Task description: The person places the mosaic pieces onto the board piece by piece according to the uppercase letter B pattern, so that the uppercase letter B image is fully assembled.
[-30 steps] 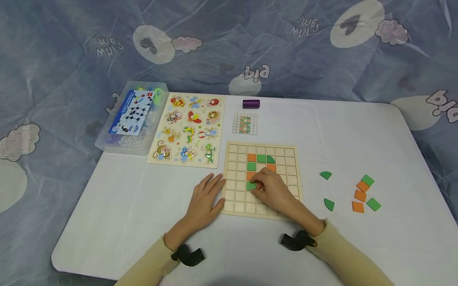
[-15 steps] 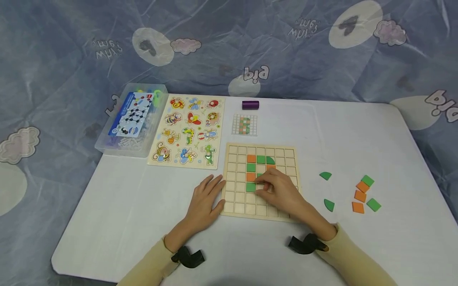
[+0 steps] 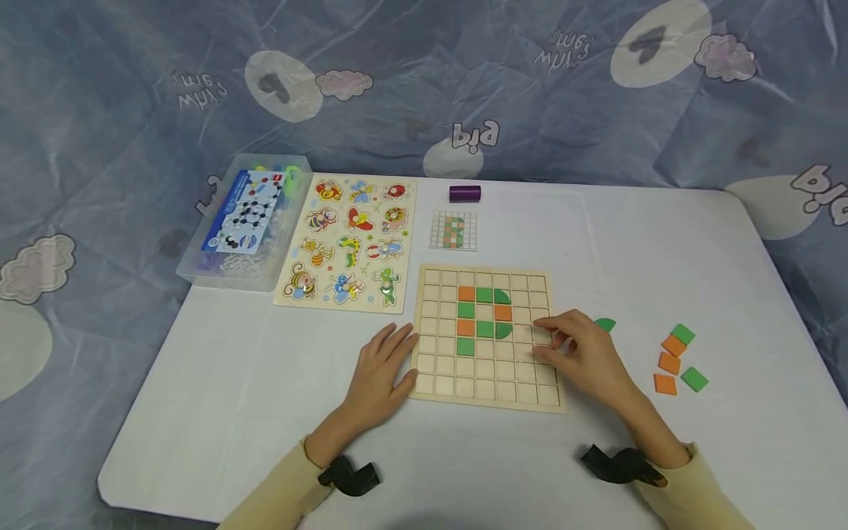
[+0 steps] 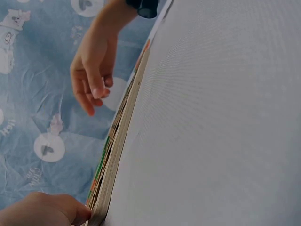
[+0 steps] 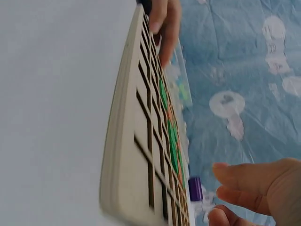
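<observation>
A square wooden grid board (image 3: 424, 368) lies on the white table in front of me. Orange and green square tiles and two green quarter-circle tiles (image 3: 503, 331) fill several of its cells. My left hand (image 3: 379, 375) rests with spread fingers at the board's left edge, its thumb and fingertips touching the rim. Over the board's right edge is my right hand (image 3: 586, 361), thumb and index finger apart with nothing between them. In the right wrist view, the fingers (image 5: 244, 179) of that hand are apart and hold nothing. Beyond it, a green quarter-circle tile (image 3: 604, 324) is partly hidden.
Loose orange tiles (image 3: 665, 384) and green tiles (image 3: 694, 379) lie at the right. Behind the board are a small pattern card (image 3: 453, 230) and a purple cylinder (image 3: 465, 193). An insect puzzle board (image 3: 338, 302) and a clear plastic box (image 3: 192, 266) stand at the back left.
My right hand has moved right, from the middle of the board to its right edge, uncovering a green square tile and a green quarter-circle tile there. My left hand has stayed put.
</observation>
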`<state>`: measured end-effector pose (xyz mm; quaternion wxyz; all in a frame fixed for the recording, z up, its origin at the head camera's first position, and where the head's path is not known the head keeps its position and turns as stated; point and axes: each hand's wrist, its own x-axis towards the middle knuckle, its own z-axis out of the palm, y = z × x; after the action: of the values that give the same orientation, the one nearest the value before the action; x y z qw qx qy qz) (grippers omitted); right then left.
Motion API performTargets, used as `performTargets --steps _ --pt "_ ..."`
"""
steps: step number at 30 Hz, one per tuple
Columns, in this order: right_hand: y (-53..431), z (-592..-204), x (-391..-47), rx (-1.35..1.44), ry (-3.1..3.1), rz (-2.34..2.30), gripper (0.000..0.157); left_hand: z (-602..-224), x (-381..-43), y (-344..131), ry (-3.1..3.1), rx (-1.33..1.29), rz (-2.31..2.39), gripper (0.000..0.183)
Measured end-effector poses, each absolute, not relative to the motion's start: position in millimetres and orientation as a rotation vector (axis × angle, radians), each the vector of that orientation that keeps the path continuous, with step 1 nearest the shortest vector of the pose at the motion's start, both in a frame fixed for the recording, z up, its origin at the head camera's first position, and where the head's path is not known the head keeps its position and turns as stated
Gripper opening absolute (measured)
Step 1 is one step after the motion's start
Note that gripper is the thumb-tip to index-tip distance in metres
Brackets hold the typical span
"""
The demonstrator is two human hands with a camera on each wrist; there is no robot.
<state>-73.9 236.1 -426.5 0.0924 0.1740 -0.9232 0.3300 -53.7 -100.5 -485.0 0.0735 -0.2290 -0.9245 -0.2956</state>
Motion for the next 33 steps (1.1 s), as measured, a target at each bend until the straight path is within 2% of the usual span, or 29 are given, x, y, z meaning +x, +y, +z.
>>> performTargets --steps 13,25,33 --pt "312.3 -421.6 -47.6 0.235 -2.673 0.929 0.056 -484.5 -55.0 -99.4 -2.774 -0.691 -0.890 0.051" --pt "374.4 -432.0 -22.5 -0.347 -2.735 0.896 0.065 -484.1 -55.4 -99.4 -2.778 -0.698 -0.870 0.051" --pt "390.2 -449.6 -20.1 -0.402 -2.833 0.883 0.068 -484.6 -53.8 -100.5 -2.779 -0.690 -0.886 0.050"
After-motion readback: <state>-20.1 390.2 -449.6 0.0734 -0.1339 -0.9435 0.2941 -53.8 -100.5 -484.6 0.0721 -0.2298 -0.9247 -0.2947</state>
